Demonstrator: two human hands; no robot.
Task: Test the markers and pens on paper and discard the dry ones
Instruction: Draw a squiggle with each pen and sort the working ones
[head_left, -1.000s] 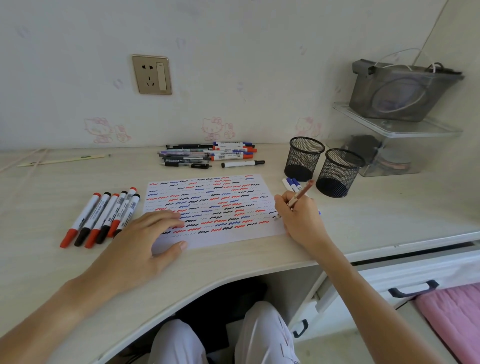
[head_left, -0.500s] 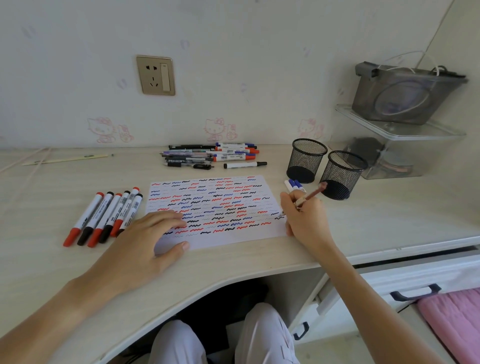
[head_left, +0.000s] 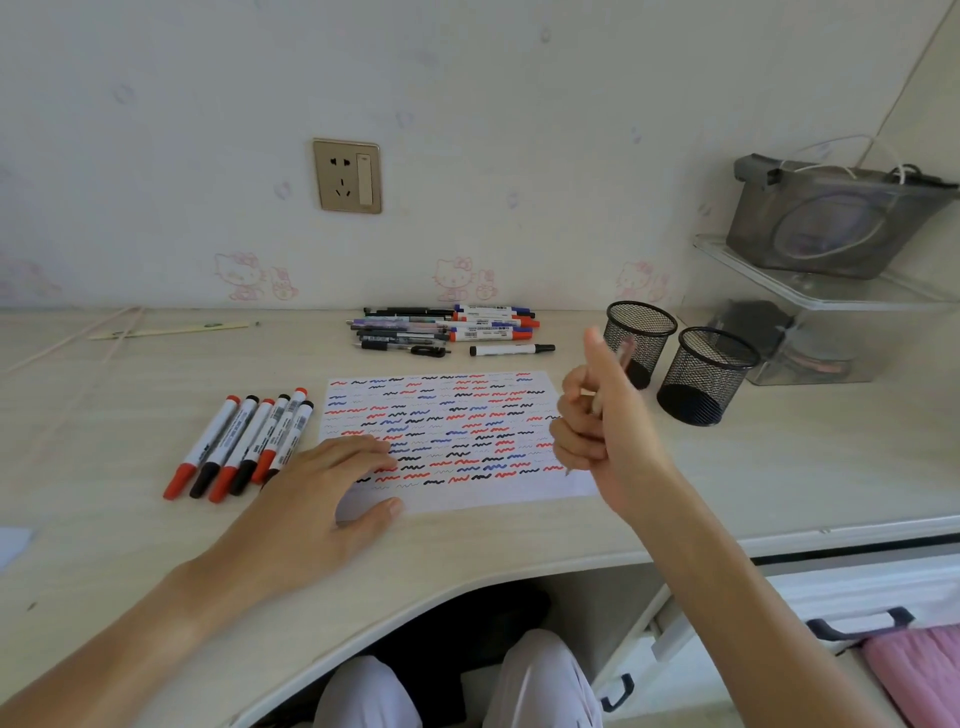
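Now right hand (head_left: 605, 421) grip curled round a pen (head_left: 623, 353), left hand (head_left: 317, 488) flat on the paper (head_left: 467, 415).

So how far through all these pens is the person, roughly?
Well along, it seems. The paper is nearly filled with red, blue and black squiggles, and six markers lie sorted to its left. The right hand holds a pen lifted off the sheet, while the left hand rests flat on the paper. A pile of pens by the wall may be untested. Both mesh cups look empty.
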